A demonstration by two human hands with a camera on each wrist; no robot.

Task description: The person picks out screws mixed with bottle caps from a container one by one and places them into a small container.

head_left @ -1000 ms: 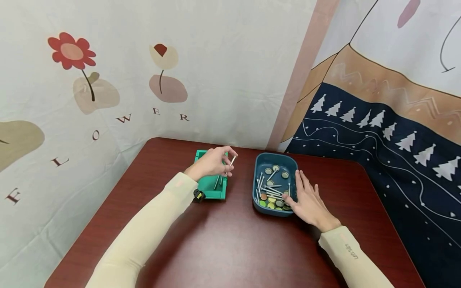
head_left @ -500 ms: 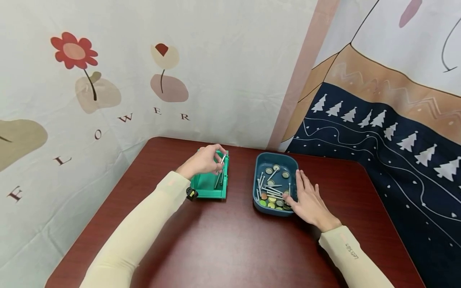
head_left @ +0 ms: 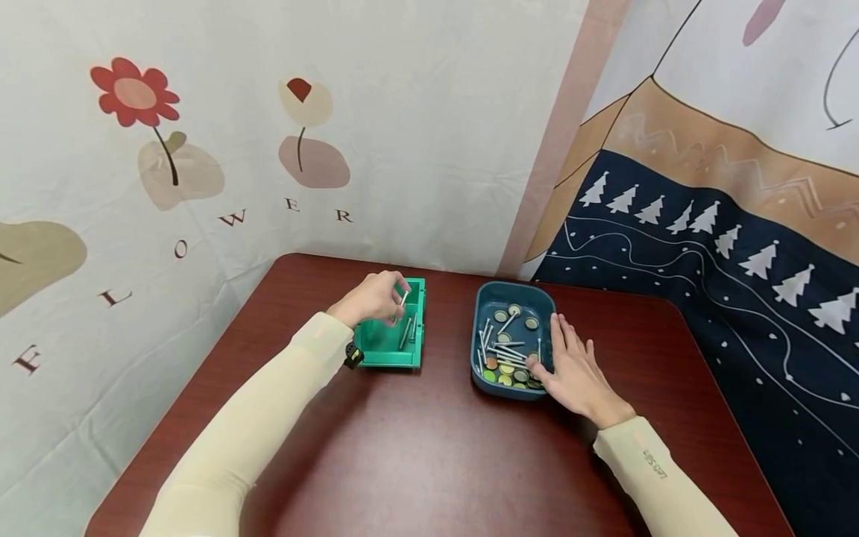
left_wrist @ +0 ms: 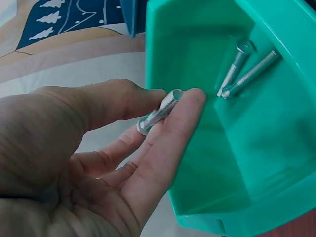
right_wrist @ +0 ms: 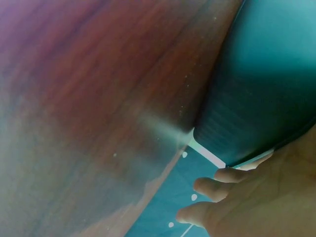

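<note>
My left hand (head_left: 367,300) pinches a metal bolt (left_wrist: 162,112) between thumb and fingers. It holds the bolt over a green bin (head_left: 388,359), and in the left wrist view the fingertips overlap the bin's opening. Two more bolts (left_wrist: 249,74) lie inside, along one side. My right hand (head_left: 579,379) rests at the right rim of a blue box (head_left: 513,291), fingers straight along the outside and thumb over the edge. Several long bolts (head_left: 508,358) lie in the blue box, mixed with round caps (head_left: 506,380), some yellow, green or orange.
Both containers stand toward the back of a dark red wooden table (head_left: 429,447). A printed cloth (head_left: 429,149) hangs behind it. A black band (head_left: 353,355) with a yellow mark is on my left wrist.
My left hand has moved left with the bolt, from the green bin's right edge to over its inside. My right hand has stayed at the blue box's rim.
</note>
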